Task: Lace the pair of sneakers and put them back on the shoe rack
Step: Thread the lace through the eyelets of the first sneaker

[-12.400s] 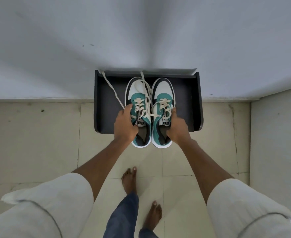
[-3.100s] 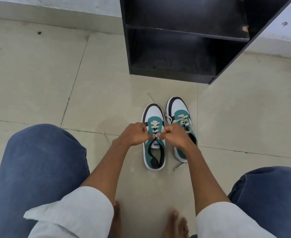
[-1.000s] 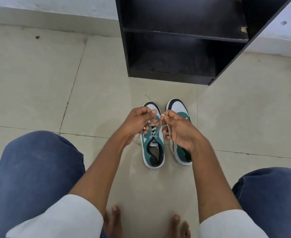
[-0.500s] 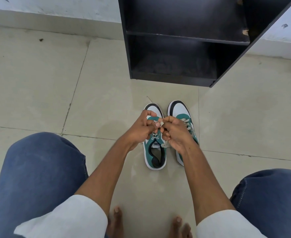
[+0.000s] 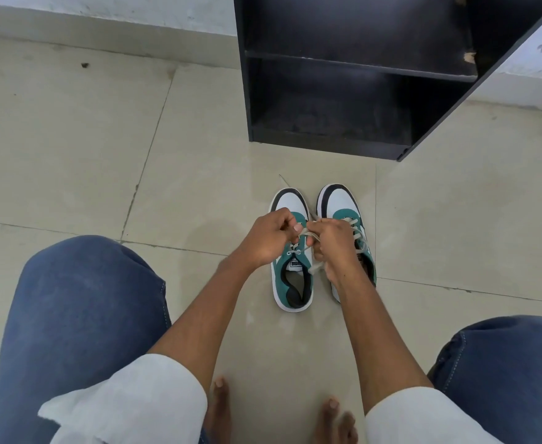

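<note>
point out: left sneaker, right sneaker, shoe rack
left sneaker [image 5: 287, 201], head view, on its white toe cap
right sneaker [image 5: 338, 200], head view, on its white toe cap
shoe rack [image 5: 327, 105], head view, on the bottom shelf's dark back panel

— How many sneakers on the floor?
— Two: a left sneaker [image 5: 290, 277] and a right sneaker [image 5: 343, 206], side by side.
— Hands?
— Two — left hand [image 5: 265, 240] and right hand [image 5: 333, 243].
— The rack?
— One black shoe rack [image 5: 327, 136], two shelves showing.
— Anything more?
— Two bare feet, two denim knees, two white sleeves.
</note>
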